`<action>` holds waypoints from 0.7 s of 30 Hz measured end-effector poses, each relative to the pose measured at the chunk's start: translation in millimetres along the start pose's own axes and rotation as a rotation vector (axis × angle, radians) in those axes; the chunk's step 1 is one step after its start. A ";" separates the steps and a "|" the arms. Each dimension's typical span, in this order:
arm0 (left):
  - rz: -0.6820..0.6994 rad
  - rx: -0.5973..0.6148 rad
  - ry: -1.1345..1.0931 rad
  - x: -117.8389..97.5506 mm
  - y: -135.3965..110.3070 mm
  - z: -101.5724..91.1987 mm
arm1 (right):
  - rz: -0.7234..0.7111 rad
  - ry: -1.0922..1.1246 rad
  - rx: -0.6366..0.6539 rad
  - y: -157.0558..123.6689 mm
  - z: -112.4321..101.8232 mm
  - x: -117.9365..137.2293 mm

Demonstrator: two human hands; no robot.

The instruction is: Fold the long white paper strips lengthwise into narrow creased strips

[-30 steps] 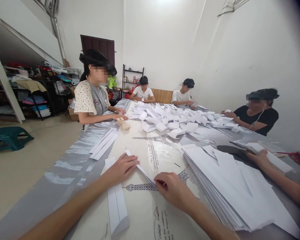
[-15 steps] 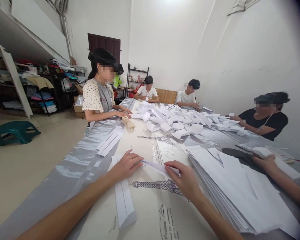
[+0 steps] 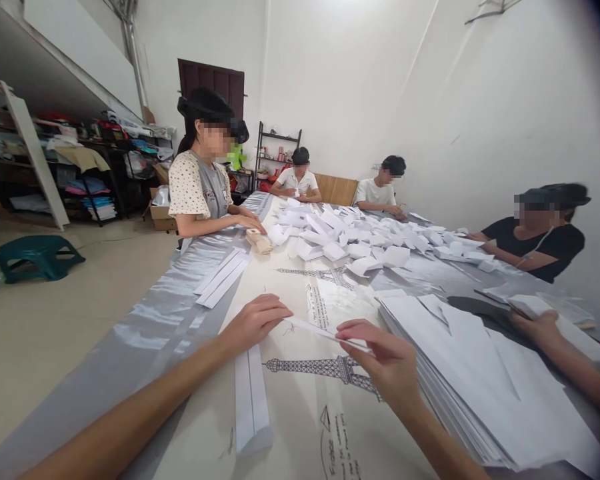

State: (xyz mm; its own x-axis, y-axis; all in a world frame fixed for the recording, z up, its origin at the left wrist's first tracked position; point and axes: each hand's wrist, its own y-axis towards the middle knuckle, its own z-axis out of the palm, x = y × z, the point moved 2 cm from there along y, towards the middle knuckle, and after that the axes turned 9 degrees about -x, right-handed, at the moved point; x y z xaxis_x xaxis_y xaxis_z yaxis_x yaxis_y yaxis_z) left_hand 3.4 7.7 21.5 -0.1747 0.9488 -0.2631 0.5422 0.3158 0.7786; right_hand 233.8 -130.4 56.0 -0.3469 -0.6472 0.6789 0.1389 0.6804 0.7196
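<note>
My left hand (image 3: 257,321) and my right hand (image 3: 385,360) each pinch one end of a narrow folded white paper strip (image 3: 314,329), held edge-on just above the table (image 3: 300,427). Under my left hand lies a folded white paper strip (image 3: 251,400) that runs toward me. A thick stack of white paper sheets (image 3: 475,380) sits right of my right hand.
A heap of folded white papers (image 3: 360,237) fills the middle of the table. More folded strips (image 3: 223,278) lie at the left edge. Several people sit around the table; another person's hand (image 3: 543,327) rests at the right. A green stool (image 3: 37,257) stands on the floor.
Both hands have lifted the folded strip off the table and turned it edge-on. My right hand went from pressing flat on it to pinching its end.
</note>
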 end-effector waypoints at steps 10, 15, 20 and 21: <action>0.123 0.398 0.047 -15.9 -12.2 -28.2 | -0.600 -0.249 0.669 -44.7 38.4 21.7; -0.069 0.468 0.194 -36.7 -23.7 -40.0 | -0.660 -0.274 0.772 -57.0 51.4 9.0; -0.184 0.335 0.364 -41.6 -43.6 -22.5 | -0.553 -0.242 0.807 -60.2 53.0 10.6; -0.194 0.321 0.366 -41.0 -46.6 -19.0 | -0.533 -0.229 0.813 -60.9 53.1 11.4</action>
State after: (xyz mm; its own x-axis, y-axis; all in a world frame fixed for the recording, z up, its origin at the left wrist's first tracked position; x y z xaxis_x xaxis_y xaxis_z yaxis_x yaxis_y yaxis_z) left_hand -30.3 -45.8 6.8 -0.5411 0.8317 -0.1242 0.6863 0.5221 0.5064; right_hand 172.2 -161.0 12.2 -0.3609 -0.9130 0.1902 -0.7344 0.4040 0.5454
